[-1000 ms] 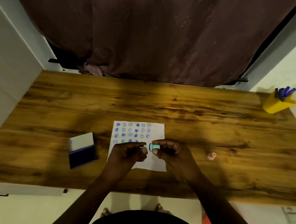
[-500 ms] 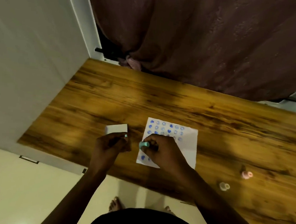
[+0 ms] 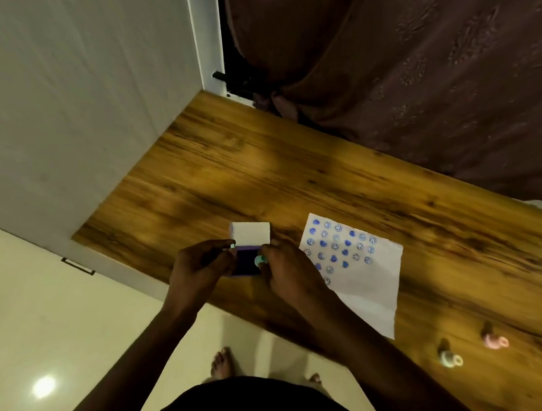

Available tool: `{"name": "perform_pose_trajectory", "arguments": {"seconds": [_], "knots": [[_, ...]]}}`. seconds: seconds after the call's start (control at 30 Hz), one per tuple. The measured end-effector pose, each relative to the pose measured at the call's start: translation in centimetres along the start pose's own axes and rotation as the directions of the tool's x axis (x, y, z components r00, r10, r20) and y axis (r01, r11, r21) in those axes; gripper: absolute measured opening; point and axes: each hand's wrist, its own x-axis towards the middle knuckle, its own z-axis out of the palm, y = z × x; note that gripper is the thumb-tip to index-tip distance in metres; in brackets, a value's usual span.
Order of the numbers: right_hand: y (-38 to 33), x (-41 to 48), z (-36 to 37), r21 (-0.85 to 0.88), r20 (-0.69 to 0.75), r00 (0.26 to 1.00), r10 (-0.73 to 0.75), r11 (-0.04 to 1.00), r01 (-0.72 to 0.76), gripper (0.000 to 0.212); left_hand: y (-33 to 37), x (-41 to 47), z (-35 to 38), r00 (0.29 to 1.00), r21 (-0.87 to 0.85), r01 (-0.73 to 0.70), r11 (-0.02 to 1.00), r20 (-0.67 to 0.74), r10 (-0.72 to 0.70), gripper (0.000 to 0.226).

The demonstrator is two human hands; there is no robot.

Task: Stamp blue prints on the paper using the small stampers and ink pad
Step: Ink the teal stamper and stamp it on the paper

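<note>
An open ink pad (image 3: pixel 245 263) with a dark blue pad and a raised white lid lies on the wooden table (image 3: pixel 297 181). My right hand (image 3: pixel 285 275) grips a small teal stamper (image 3: pixel 259 260) right at the blue pad. My left hand (image 3: pixel 199 264) is closed on a small teal piece (image 3: pixel 232 244) at the pad's left edge. The white paper (image 3: pixel 364 276) with several rows of blue prints lies to the right of the hands.
A pink stamper (image 3: pixel 494 341) and a whitish stamper (image 3: pixel 449 359) lie near the table's front right. A dark curtain (image 3: pixel 401 70) hangs behind the table, a white wall panel (image 3: pixel 78 95) stands on the left. My bare feet show below the table edge.
Both hands moved left from the paper to the ink pad, carrying the teal stamper onto the blue pad. The view swung left, so the paper now sits right of the hands.
</note>
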Motion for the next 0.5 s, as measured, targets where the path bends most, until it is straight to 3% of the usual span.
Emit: {"name": "perform_pose_trajectory", "arguments": {"seconds": [0.37, 0.5], "knots": [[-0.1, 0.3, 1.9, 0.037, 0.029, 0.996, 0.082, 0.996, -0.083, 0.026, -0.8, 1.4, -0.1, 0.999, 0.005, -0.018, 1.0, 0.048, 0.018, 0.024], [-0.4, 0.4, 1.8, 0.002, 0.114, 0.988, 0.102, 0.995, -0.103, 0.03, -0.7, 1.6, 0.6, 0.999, -0.01, 0.0, 1.0, 0.053, 0.0, 0.023]]}}
